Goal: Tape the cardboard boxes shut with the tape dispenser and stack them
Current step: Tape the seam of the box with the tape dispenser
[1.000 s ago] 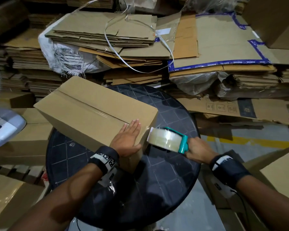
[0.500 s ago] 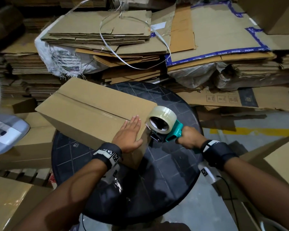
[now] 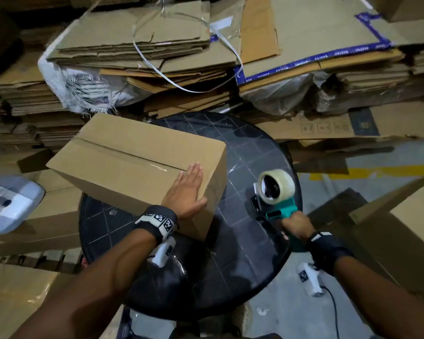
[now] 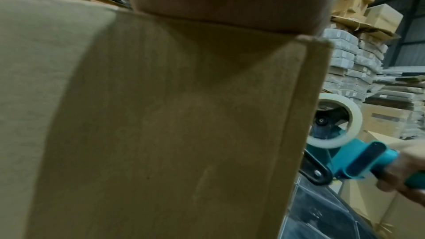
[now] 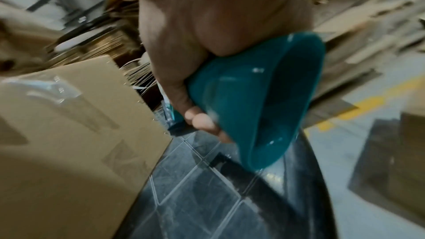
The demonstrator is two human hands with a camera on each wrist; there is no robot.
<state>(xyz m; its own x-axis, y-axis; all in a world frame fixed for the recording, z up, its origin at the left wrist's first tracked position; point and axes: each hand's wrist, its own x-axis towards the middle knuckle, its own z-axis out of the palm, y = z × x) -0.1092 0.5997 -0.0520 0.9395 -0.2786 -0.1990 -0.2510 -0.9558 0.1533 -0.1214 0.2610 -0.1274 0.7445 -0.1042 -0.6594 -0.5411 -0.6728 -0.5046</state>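
A closed brown cardboard box (image 3: pixel 132 165) lies on the round dark table (image 3: pixel 245 241), with clear tape along its top seam. My left hand (image 3: pixel 187 192) rests flat, fingers straight, on the box's near right corner; the left wrist view shows the box side (image 4: pixel 161 134) filling the picture. My right hand (image 3: pixel 296 225) grips the teal handle of the tape dispenser (image 3: pixel 277 194), held over the table to the right of the box and apart from it. Its clear tape roll (image 4: pixel 331 121) faces up. In the right wrist view my fingers (image 5: pixel 202 119) curl round the teal handle (image 5: pixel 264 106).
Piles of flattened cardboard (image 3: pixel 157 57) and white strapping (image 3: pixel 181 86) lie behind the table. More boxes sit at the left (image 3: pixel 54 216) and right (image 3: pixel 402 236). A fan base (image 3: pixel 8 204) stands at the left. Grey floor with a yellow line (image 3: pixel 367 172) lies to the right.
My right hand has pulled the tape dispenser away from the box's right end, rightward and toward me. The left hand stays flat on the box.
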